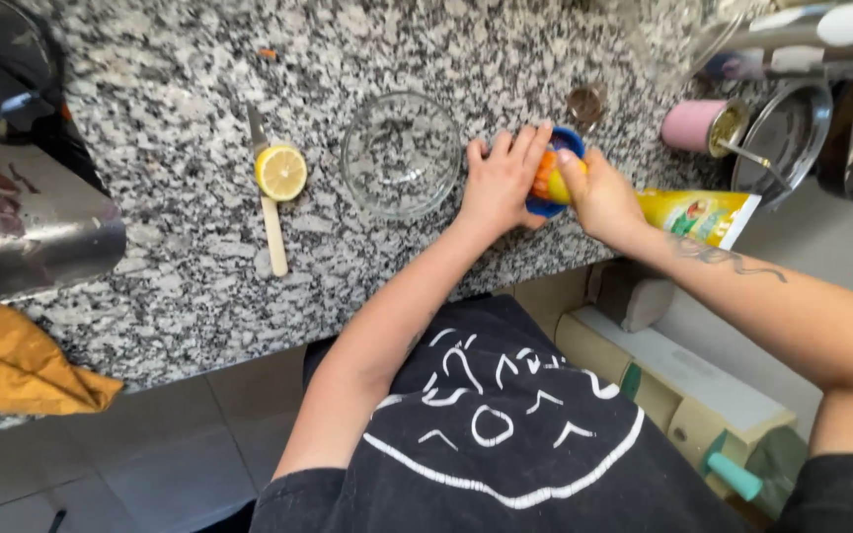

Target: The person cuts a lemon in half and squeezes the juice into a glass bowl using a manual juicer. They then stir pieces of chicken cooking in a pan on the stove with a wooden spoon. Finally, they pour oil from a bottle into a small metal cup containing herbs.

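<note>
Speckled polished granite counter (180,247), clear glass bowl (400,153)

Bare counter between glass bowl (400,153) and lemon half (280,172) (knife (269,202) beneath)

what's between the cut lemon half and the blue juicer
In the head view, an empty clear glass bowl stands on the granite counter between the lemon half and the blue juicer, beside the left hand.

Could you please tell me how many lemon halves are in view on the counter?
2: one lemon half lies cut-side up beside the knife; another is pressed between both hands on the blue juicer, mostly hidden.
</note>
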